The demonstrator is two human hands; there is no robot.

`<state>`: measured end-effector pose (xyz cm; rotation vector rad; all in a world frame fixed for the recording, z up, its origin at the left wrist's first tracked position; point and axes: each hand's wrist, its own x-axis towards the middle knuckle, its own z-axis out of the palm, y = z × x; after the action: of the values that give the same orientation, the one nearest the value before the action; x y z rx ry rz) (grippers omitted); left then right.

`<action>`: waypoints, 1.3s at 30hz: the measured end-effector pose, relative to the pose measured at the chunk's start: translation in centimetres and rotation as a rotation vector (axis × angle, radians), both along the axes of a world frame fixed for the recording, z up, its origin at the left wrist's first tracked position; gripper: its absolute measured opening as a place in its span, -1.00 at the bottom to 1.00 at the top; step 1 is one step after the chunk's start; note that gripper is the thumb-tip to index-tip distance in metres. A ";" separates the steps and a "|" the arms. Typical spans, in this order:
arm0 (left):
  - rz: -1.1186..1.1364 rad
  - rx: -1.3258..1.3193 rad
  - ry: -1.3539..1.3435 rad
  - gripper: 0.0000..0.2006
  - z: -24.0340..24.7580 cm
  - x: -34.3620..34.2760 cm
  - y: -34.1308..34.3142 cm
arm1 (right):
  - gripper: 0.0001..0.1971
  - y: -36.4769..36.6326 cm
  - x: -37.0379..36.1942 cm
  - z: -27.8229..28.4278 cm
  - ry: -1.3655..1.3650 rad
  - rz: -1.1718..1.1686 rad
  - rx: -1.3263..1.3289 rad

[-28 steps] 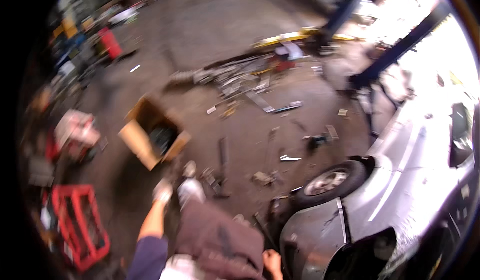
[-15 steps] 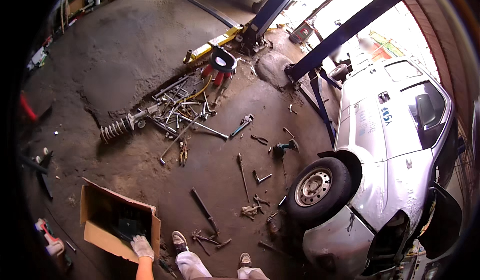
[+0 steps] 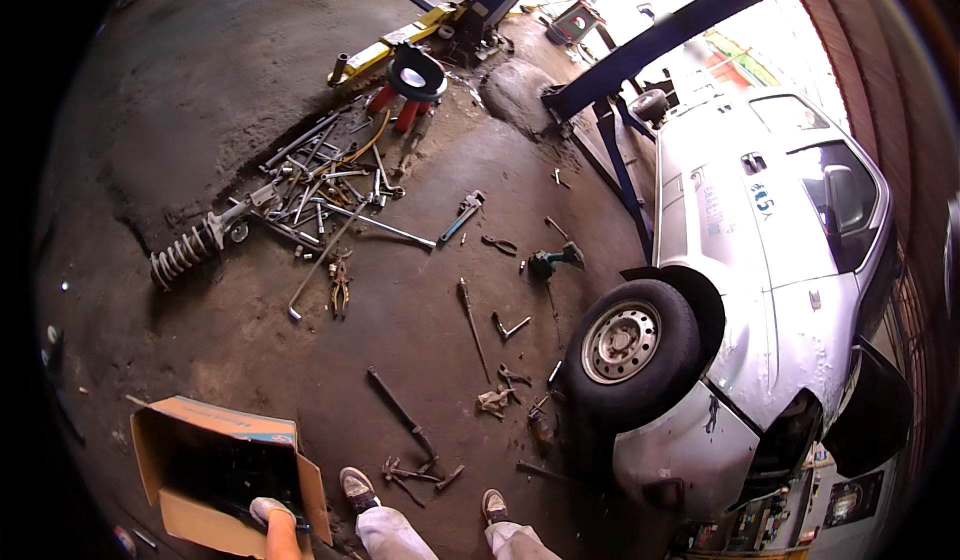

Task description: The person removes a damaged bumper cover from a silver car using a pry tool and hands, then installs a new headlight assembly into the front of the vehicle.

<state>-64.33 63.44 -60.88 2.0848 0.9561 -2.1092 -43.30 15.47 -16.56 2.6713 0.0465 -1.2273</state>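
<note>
— Cardboard box (image 3: 196,528) noted at lower left, set on the floor (image 3: 300,370), its flaps folded outward. What is being handled?

— Left hand (image 3: 270,510), covered by a pale glove, is placed within the opening, toward the box's right side. The fingers are lost against the dark interior; whether they are spread, pressed together or pinching something cannot be told. The right hand is not shown.

— And the contents?

— Dark objects (image 3: 235,480) can be made out inside, too dim to be identified.

— Progress, as judged?

— The box is opened and the reach into it is made. Nothing is seen raised clear of the rim, so the handling of the contents is judged unfinished.

— Anything left out nearby?

— Many tools. A dark bar (image 3: 397,407) and hammers (image 3: 420,473) are laid near the shoes (image 3: 358,488); a pipe wrench (image 3: 463,216), a drill (image 3: 556,261) and a heap of wrenches (image 3: 320,185) are spread farther off, beside a coil-spring strut (image 3: 187,252). None is touched by the visible hand.

— The car (image 3: 720,235)?

— A wheel (image 3: 622,343) is seen at its arch; whether it is fully fastened cannot be told.
</note>
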 end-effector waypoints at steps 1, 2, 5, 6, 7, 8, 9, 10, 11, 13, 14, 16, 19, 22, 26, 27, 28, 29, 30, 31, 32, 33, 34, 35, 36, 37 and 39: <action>0.011 -0.014 0.031 -0.80 0.0 -0.2 0.5 | -0.71 0.3 -0.3 -0.1 0.010 -0.031 0.014; -0.001 -0.029 0.030 -0.80 0.1 -0.5 1.1 | -0.71 0.6 -0.5 -0.3 0.017 -0.061 0.034; -0.012 0.017 0.061 -0.78 1.3 -1.0 3.5 | -0.70 0.8 -1.4 -0.9 0.025 -0.103 0.072; -0.016 0.004 0.037 -0.76 1.9 -1.2 4.4 | -0.70 0.7 -1.7 -1.1 0.027 -0.104 0.080; -0.043 -0.003 0.041 -0.76 2.4 -1.3 5.1 | -0.69 0.5 -2.0 -1.3 0.025 -0.111 0.093; -0.054 -0.011 0.044 -0.75 3.1 -1.6 5.8 | -0.69 0.3 -2.2 -1.4 0.024 -0.117 0.106; -0.063 0.000 0.059 -0.75 3.8 -1.8 6.5 | -0.69 0.0 -2.4 -1.6 0.023 -0.124 0.122; -0.068 -0.033 0.078 -0.73 4.6 -2.1 6.9 | -0.68 -0.1 -2.5 -1.9 0.024 -0.122 0.112; -0.037 -0.089 0.057 -0.67 5.5 -2.5 7.3 | -0.68 -0.3 -2.6 -2.2 0.013 -0.111 0.150; -0.010 -0.248 0.119 -0.53 7.8 -2.7 8.0 | -0.68 -0.5 -2.7 -2.9 -0.013 -0.094 0.247; -0.196 -0.190 -0.077 -0.56 10.0 -3.7 8.3 | -0.69 -0.6 -2.6 -3.4 -0.023 -0.108 0.236; -0.138 -0.246 -0.090 -0.63 14.6 -3.6 9.0 | -0.69 -0.6 -2.4 -4.7 -0.003 -0.114 0.299; -0.171 -0.300 -0.176 -0.73 24.4 -2.4 8.8 | -0.68 -0.4 -1.9 -7.1 -0.048 -0.160 0.416; -0.264 -0.341 -0.237 -0.82 35.2 0.1 7.2 | -0.68 -0.2 -1.4 -9.7 -0.008 -0.186 0.550; 0.101 -0.383 -0.162 -0.84 46.5 4.7 4.3 | -0.72 0.6 -0.7 -13.4 0.006 -0.349 0.815; 0.180 -0.386 -0.185 -0.85 48.8 5.8 3.2 | -0.76 0.9 -0.5 -14.3 0.047 -0.453 0.927; -0.027 -0.401 -0.229 -0.86 50.8 7.2 2.0 | -0.75 1.4 -0.2 -15.2 0.057 -0.509 0.906; -0.234 -0.422 -0.260 -0.86 52.6 8.8 0.6 | -0.75 1.9 0.0 -16.0 0.097 -0.581 0.917; -0.439 -0.450 -0.283 -0.86 54.4 10.1 -1.1 | -0.74 2.5 0.4 -16.8 -0.007 -0.504 0.957; -0.482 -0.514 -0.243 -0.84 56.4 11.6 -2.7 | -0.74 3.2 0.8 -17.7 -0.084 -0.442 1.023; -0.371 -0.563 -0.272 -0.82 58.4 13.0 -4.5 | -0.73 3.5 1.0 -18.4 -0.072 -0.508 1.064; -0.257 -0.606 -0.294 -0.80 60.4 14.2 -6.7 | -0.69 4.1 1.4 -19.1 -0.043 -0.555 1.012; -0.370 -0.504 -0.371 -0.77 62.0 15.4 -9.3 | -0.64 4.2 1.6 -19.6 -0.004 -0.614 1.033; -0.497 -0.405 -0.439 -0.74 63.6 16.8 -12.0 | -0.60 4.1 1.7 -19.9 0.000 -0.628 1.051; -0.556 -0.519 -0.422 -0.68 65.1 18.4 -14.6 | -0.57 3.7 1.7 -20.1 0.062 -0.723 1.120; -0.608 -0.638 -0.398 -0.60 66.4 20.1 -17.3 | -0.55 2.8 1.5 -20.1 0.251 -1.043 1.284; -0.730 -0.451 -0.192 -0.63 68.0 23.3 -23.3 | -0.52 0.3 0.9 -19.5 0.382 -1.473 1.464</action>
<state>-41.02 40.14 7.13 2.5165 -0.3498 -2.0229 -42.41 15.78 -36.07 3.2961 -2.0122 -2.9168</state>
